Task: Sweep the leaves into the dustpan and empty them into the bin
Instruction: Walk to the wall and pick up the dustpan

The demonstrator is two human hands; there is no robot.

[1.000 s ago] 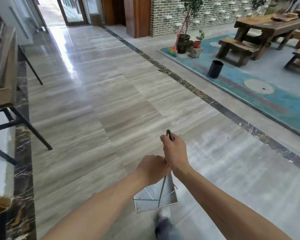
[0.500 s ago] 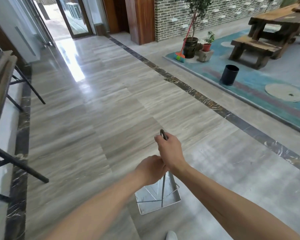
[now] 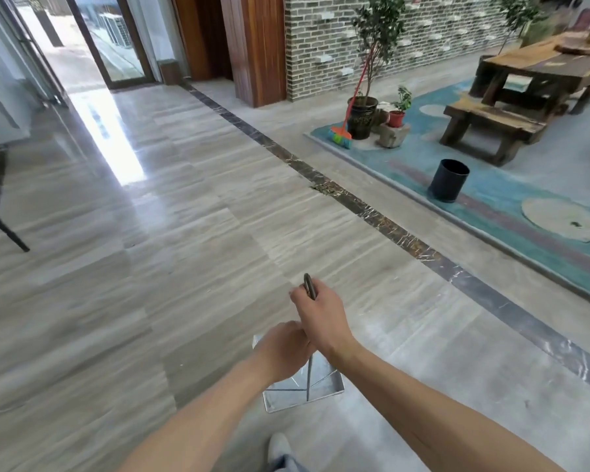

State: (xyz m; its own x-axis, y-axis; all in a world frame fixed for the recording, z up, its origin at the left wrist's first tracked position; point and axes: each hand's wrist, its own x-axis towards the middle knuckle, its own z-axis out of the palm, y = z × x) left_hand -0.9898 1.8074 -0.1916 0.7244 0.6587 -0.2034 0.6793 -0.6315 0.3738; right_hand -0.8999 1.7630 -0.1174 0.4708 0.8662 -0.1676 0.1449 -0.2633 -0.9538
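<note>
A metal dustpan (image 3: 302,391) hangs below my hands on a long upright handle (image 3: 309,287). My right hand (image 3: 321,316) grips the top of that handle. Just beneath it, my left hand (image 3: 283,349) holds the same handle. A small patch of leaves (image 3: 324,188) lies on the dark floor strip ahead. The black bin (image 3: 448,180) stands on the blue rug to the right. An orange-handled broom (image 3: 343,132) leans against a plant pot farther back.
Potted plants (image 3: 363,114) and a stone block (image 3: 393,135) stand at the rug's (image 3: 491,199) far corner. A wooden table (image 3: 542,68) and bench (image 3: 491,126) stand far right. Black furniture legs (image 3: 4,229) stick out on the left. My shoe (image 3: 278,446) shows below the dustpan.
The view has advanced and turned right across the floor. The leaves, bin and broom are nearer and larger. Both hands keep their hold on the dustpan handle.
</note>
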